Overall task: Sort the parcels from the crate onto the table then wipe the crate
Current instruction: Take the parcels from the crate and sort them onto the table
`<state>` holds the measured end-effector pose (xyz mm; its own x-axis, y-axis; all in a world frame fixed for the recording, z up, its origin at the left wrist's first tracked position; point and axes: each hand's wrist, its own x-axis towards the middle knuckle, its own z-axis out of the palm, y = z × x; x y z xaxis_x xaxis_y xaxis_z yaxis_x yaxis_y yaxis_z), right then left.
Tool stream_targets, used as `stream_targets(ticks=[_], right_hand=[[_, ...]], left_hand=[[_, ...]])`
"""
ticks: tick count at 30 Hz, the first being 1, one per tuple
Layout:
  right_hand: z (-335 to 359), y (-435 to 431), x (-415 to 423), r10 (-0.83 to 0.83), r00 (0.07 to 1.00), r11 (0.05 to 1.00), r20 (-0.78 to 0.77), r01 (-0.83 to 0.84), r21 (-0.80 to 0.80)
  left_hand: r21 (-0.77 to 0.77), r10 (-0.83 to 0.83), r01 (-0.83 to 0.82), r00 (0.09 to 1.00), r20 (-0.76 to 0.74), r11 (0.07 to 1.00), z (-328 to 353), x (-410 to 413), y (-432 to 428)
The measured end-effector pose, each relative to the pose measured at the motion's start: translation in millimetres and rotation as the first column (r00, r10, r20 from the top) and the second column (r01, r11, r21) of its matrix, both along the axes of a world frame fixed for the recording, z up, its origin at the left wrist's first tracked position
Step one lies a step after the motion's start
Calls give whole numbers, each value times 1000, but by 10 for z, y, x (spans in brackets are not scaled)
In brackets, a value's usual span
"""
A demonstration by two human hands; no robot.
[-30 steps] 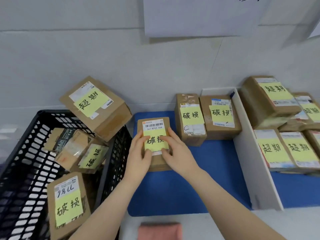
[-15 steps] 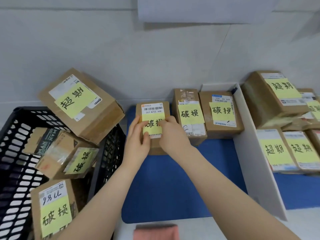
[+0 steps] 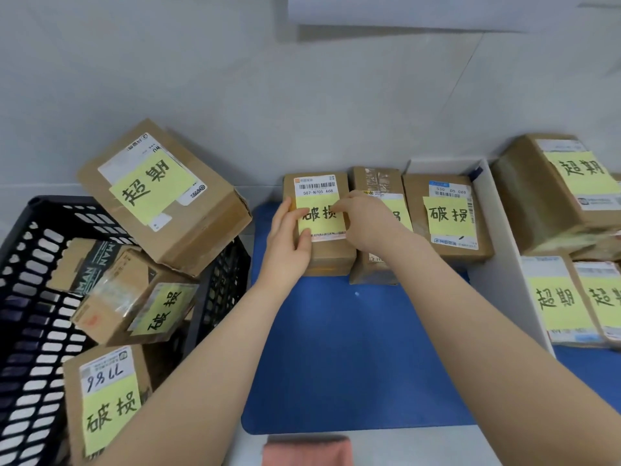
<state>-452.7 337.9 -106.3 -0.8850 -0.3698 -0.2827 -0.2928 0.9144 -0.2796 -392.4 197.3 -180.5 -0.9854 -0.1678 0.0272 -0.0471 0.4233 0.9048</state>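
The 破损-labelled parcel (image 3: 332, 255) sits on the blue mat (image 3: 336, 358), touching the neighbouring parcel (image 3: 376, 179). It lies between both grips: the left hand (image 3: 289, 238) clasps its left side and the right hand (image 3: 366, 220) holds its right top edge.

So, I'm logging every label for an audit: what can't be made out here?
Head view:
- Middle brown cardboard parcel on the blue mat: yellow note mostly covered by the right hand.
- Pink cloth: cut off by the bottom edge.
- Black plastic crate: floor hidden under parcels, left side cut off.
- Rightmost parcel's note: cropped by the right edge.
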Motion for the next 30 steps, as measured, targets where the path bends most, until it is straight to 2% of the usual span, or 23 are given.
stream_targets(ticks=[8, 12, 14, 17, 20, 23, 25, 27, 29, 30], right_hand=[[-26, 4, 47, -6, 1000, 1000, -26, 6, 2], [-45, -26, 56, -7, 1000, 1000, -27, 8, 25], [-30, -33, 80, -9, 999, 1000, -36, 10, 30], [-9, -43, 225, -55, 992, 995, -110, 46, -89], [-34, -98, 512, -108, 978, 958, -176, 55, -282], [-51, -245, 771, -59, 978, 904, -202, -34, -426], [89, -432, 839, -40, 963, 827, -265, -116, -549], [353, -676, 839, -45, 943, 731, -331, -195, -654], [652, -966, 773, -7, 919, 681, -394, -284, -675], [773, -1118, 709, 25, 908, 685, -418, -320, -654]], left_hand=[[-120, -61, 66, 997, 45, 991, -15, -124, -34], [-287, -83, 160, 962, 261, 944, 223, -212, -25], [-400, -41, 166, 952, 302, 902, 402, -195, -8], [-389, 16, 57, 983, 183, 919, 637, 80, 35], [-315, -16, 47, 995, 99, 948, 785, 582, 11], [-233, 15, -40, 994, -111, 972, 864, 1172, -99], [-199, 127, -194, 943, -306, 961, 949, 1424, -257], [-144, 302, -400, 844, -444, 905, 1042, 1463, -485], [-87, 485, -568, 763, -427, 818, 1131, 1342, -757], [-94, 540, -608, 757, -367, 789, 1159, 1245, -894]])
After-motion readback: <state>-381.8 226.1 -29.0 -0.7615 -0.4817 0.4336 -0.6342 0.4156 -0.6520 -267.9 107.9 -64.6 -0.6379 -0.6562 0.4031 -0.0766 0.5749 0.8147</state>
